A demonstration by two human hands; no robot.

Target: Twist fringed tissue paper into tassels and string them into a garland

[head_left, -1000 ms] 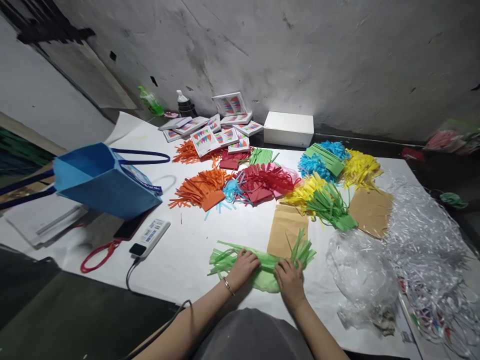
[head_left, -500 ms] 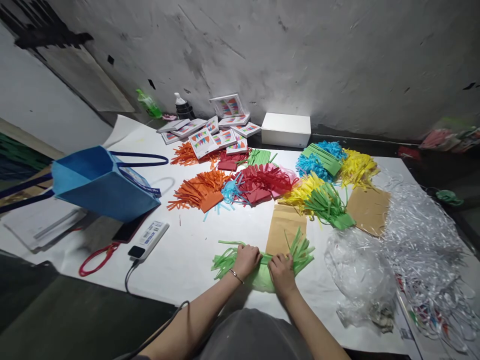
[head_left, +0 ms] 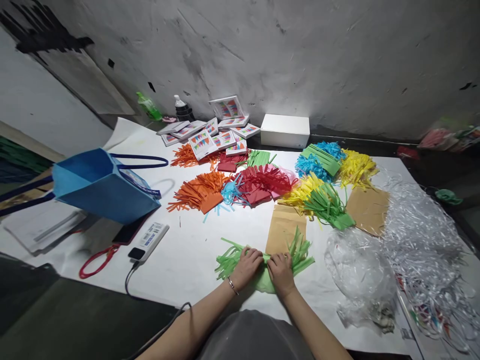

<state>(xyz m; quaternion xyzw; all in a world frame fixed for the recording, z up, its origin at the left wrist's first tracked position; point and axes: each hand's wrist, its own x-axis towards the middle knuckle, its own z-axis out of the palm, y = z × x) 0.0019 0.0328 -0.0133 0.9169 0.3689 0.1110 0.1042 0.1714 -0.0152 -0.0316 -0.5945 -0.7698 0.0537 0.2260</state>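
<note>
Green fringed tissue paper (head_left: 229,261) lies across the front of the white table, its cut strips fanning out on the left and right. My left hand (head_left: 245,267) has its fingers closed on the rolled middle of the paper. Beside it, my right hand (head_left: 280,272) pinches the same roll, fingertips a little apart from the left ones. A plain uncut part of the green paper (head_left: 265,281) shows between my wrists. Just behind the hands lies a brown paper envelope (head_left: 287,225), partly covered by green strips. The fingertips' undersides are hidden.
Orange (head_left: 202,190), red (head_left: 258,182), yellow (head_left: 358,167) and green tassels (head_left: 330,205) lie beyond. At right are clear plastic (head_left: 360,265) and silvery strips (head_left: 423,240). A blue bag (head_left: 105,190) and white power bank (head_left: 150,240) sit left; a white box (head_left: 285,131) stands behind.
My left hand has come slightly nearer to me, and the left-hand strips have shifted a little to the right. Both hands keep their hold on the green paper.
</note>
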